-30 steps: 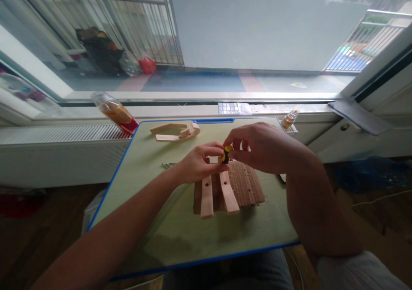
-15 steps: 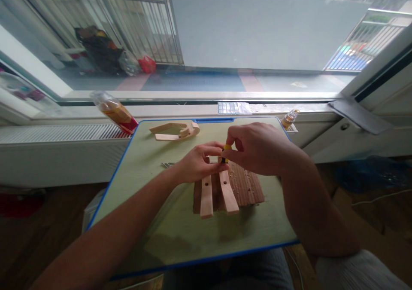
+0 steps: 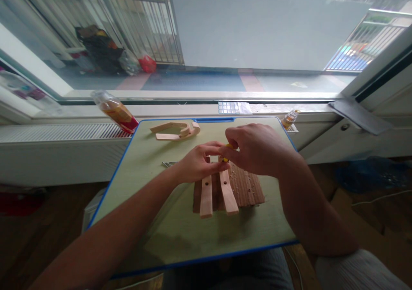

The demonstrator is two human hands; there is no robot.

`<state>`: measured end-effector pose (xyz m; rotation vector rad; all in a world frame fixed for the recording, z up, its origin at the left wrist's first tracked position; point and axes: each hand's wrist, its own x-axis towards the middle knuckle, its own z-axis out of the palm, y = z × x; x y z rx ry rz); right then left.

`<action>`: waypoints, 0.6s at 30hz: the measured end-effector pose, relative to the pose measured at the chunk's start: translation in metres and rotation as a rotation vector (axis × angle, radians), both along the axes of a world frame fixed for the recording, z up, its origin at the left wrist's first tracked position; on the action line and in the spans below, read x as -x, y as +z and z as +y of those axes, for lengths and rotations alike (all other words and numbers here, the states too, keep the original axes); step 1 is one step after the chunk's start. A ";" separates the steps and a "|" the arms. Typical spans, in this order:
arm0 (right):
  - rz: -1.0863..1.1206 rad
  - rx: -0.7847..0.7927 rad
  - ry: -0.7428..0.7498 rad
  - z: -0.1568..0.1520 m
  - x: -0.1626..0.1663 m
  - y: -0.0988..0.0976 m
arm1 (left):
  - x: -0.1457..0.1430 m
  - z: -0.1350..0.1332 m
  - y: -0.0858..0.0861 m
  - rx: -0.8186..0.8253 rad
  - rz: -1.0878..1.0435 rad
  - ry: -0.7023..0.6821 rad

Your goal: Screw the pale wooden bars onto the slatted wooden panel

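Observation:
My right hand is closed around a short yellow-and-black screwdriver, held upright; its tip is hidden. Close by on its left, my left hand has thumb and fingers curled around the far part of the pale wooden piece, just under the screwdriver. The piece has two curved legs, each with a dark hole, and rests on a brown ridged block dotted with small holes. My left hand covers part of the wood. Another bent wooden piece lies at the table's far side.
Several metal rods or screws lie left of my left hand. The pale green table has a blue rim. Beyond it, a bottle with a red-and-yellow label leans at left, and a small bottle stands at right by the window.
My right hand has rotated a little around the screwdriver, whose handle is now more covered by the fingers. My left hand and the wooden piece stay almost in place.

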<state>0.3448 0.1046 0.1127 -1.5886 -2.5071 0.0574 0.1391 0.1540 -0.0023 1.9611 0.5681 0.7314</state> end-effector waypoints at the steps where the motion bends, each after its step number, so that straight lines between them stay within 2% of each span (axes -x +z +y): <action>1: 0.005 0.005 -0.001 0.000 0.000 -0.001 | 0.000 0.000 0.000 -0.002 0.000 0.001; 9: -0.005 0.075 -0.054 0.003 -0.002 -0.001 | 0.000 0.000 0.000 -0.023 0.003 -0.009; 18: -0.076 0.124 -0.080 0.005 -0.006 0.002 | 0.001 0.000 0.001 0.046 0.019 -0.013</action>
